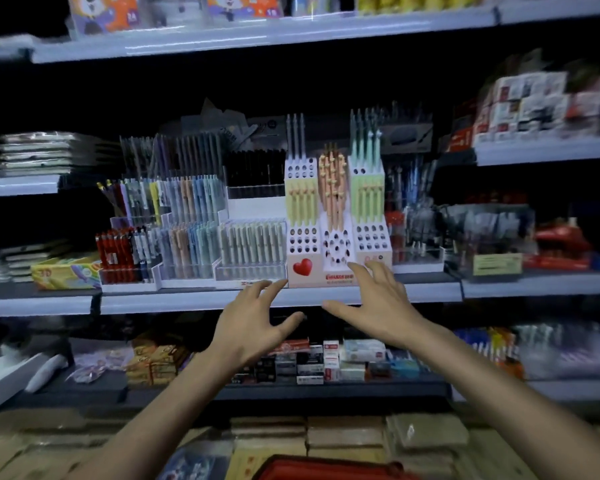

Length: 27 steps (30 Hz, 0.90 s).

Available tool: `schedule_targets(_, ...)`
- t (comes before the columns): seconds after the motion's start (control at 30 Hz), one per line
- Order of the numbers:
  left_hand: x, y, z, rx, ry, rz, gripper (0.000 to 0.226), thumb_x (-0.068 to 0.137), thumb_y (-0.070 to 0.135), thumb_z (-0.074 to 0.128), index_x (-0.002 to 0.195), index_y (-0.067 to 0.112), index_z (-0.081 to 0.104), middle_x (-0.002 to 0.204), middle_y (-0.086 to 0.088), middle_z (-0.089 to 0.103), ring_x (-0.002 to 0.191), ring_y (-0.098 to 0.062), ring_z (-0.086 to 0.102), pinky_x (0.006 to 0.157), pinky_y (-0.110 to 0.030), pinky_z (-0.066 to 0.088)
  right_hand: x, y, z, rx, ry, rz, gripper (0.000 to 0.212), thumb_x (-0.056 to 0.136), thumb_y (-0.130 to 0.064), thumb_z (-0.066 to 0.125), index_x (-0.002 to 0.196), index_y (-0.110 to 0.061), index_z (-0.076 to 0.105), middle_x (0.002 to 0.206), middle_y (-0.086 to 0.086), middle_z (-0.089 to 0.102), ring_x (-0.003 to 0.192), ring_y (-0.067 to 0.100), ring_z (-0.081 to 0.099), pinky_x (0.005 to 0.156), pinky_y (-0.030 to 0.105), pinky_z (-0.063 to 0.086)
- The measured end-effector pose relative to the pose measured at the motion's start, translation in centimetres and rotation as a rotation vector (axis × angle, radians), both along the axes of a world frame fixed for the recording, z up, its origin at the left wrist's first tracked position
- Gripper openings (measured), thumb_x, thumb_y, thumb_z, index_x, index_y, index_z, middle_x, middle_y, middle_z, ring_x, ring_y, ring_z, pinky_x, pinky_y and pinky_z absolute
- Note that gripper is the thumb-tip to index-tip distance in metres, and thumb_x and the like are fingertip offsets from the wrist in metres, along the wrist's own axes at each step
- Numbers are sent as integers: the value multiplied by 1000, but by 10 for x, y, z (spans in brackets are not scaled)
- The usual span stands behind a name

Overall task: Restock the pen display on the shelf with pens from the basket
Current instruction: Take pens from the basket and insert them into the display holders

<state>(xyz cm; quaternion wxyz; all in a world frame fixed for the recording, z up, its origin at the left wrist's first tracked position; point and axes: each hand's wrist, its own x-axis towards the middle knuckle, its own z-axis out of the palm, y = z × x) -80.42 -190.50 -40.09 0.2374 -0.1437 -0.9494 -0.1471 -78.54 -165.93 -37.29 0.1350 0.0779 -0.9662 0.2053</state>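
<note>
A stepped white pen display [336, 237] with a red heart on its front stands on the middle shelf [187, 301]. It holds yellow, peach and green pens in its upper rows, and many lower holes are bare. My left hand [253, 323] is open just below the display's left front corner. My right hand [378, 299] is open too, fingertips at the display's lower right front. Neither hand holds a pen. The red basket [326, 469] shows only as a rim at the bottom edge.
Clear racks of pens [191, 237] stand left of the display, more pen boxes [416, 230] to its right. Small boxed goods [326, 362] fill the shelf below. Flat packs [343, 434] lie stacked near the basket.
</note>
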Motion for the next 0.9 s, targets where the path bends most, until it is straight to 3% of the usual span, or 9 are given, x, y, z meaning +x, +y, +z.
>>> schedule_targets(0.3, 5, 63, -50, -69, -65, -95, 87, 81, 82, 37, 158, 40, 36, 160, 6, 42, 148, -19, 38, 117, -42, 39, 20, 62, -80, 12, -104, -98, 107, 82, -88, 48, 165, -31, 12, 173, 6, 5, 160, 28, -2, 128, 51, 14)
schedule_targets(0.53, -3, 71, -119, -108, -190, -114, 69, 92, 76, 46, 149, 37, 51, 148, 9, 51, 138, -18, 48, 109, -39, 44, 18, 73, -146, -31, -247, -47, 106, 84, -83, 55, 165, -33, 10, 172, 1, 7, 160, 24, 8, 126, 49, 21)
schedule_targets(0.73, -16, 64, -197, -117, -386, -110, 63, 92, 75, 38, 134, 36, 65, 139, 7, 59, 126, -21, 57, 98, -41, 52, 7, 66, -217, -8, -403, -36, 104, 87, -79, 55, 166, -30, 9, 172, 1, 11, 158, 26, 15, 124, 48, 27)
schedule_targets(0.9, -26, 48, -276, -4, -636, -61, 60, 84, 76, 41, 122, 40, 71, 133, 8, 67, 120, -22, 64, 94, -37, 54, -11, 53, -287, -15, -537, 3, 100, 87, -71, 65, 164, -25, 22, 165, 13, 28, 153, 32, 28, 120, 46, 34)
